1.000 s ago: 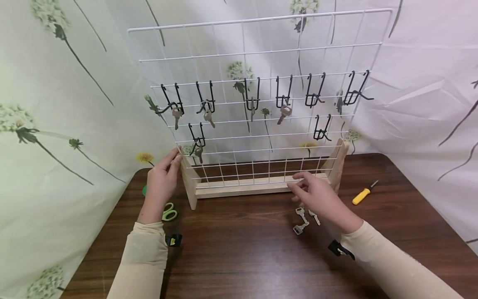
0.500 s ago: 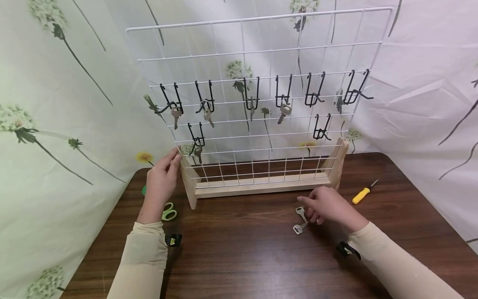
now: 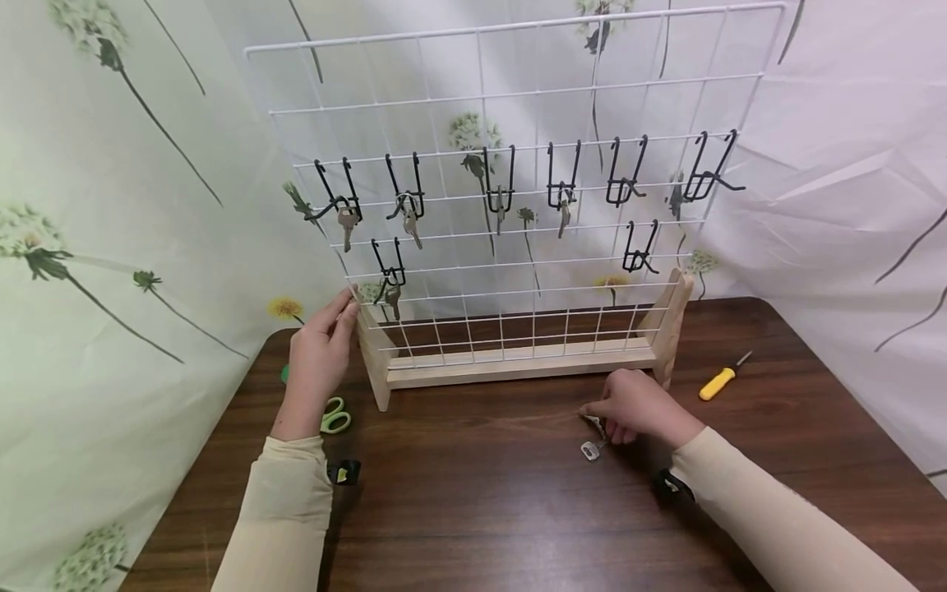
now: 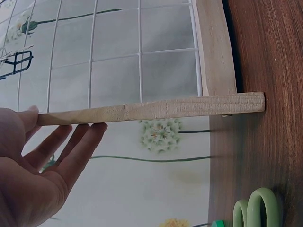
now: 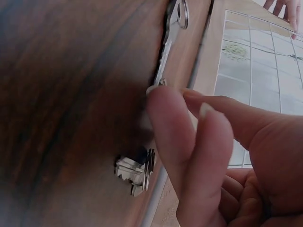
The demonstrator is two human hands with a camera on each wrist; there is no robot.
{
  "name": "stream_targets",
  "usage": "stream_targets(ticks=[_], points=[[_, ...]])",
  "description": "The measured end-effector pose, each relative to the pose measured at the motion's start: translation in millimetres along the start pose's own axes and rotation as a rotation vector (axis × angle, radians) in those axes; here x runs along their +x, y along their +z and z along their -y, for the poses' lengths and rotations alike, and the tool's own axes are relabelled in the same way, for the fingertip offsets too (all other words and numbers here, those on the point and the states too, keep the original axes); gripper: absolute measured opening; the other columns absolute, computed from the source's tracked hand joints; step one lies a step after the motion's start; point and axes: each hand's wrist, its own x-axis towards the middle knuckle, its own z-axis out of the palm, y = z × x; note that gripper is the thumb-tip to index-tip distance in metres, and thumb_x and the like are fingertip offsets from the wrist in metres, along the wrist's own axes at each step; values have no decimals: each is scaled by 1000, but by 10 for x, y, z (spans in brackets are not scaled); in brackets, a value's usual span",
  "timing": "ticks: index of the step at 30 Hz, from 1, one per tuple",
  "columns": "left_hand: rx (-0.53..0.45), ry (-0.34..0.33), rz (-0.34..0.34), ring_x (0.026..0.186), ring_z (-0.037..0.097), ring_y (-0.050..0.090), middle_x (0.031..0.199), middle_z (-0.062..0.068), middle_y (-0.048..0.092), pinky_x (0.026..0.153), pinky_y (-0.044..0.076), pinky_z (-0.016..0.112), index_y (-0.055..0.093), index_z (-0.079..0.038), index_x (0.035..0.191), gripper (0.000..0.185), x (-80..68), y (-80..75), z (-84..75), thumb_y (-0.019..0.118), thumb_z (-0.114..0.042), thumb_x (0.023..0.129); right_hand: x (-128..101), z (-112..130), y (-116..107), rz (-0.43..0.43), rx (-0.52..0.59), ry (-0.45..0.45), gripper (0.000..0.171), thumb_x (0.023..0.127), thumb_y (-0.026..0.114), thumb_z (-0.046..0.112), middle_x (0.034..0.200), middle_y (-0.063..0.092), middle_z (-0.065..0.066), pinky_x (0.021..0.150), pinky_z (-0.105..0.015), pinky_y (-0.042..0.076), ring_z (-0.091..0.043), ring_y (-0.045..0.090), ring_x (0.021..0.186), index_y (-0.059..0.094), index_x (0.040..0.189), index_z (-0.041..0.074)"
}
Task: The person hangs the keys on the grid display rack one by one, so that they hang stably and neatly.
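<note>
Right hand [image 3: 639,407] lower (key [image 3: 592,449] flat)

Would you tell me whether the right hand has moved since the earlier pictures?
Yes. The right hand has dropped from the wooden base toward the person, onto the keys.

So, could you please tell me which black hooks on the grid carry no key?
Three black hooks are bare: the two rightmost in the top row and the lower right one. Every other hook carries a key.

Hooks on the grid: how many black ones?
8. Six along the upper row; two lower, one at left and one at right. None looks hidden.
</note>
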Motion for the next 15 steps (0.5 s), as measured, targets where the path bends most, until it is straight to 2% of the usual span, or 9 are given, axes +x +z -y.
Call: stream_targets(ticks=[5, 15], points=[[-1, -5, 2, 144, 39, 60, 159, 13, 58, 114, 52, 61, 57, -23, 157, 48, 6, -10, -24, 51, -44, 114, 34, 14, -15, 16, -38, 6, 46, 98, 77, 32, 50, 68, 0, 49, -32, 60, -8, 64, 40, 73, 60, 7], [-6, -17, 9, 144, 38, 60, 160, 12, 58, 114, 52, 61, 57, -24, 157, 47, -3, -18, -39, 52, -43, 113, 96, 6, -47, 104, -18, 0, 40, 99, 77, 27, 53, 68, 0, 48, -31, 59, -9, 64, 43, 75, 66, 6]])
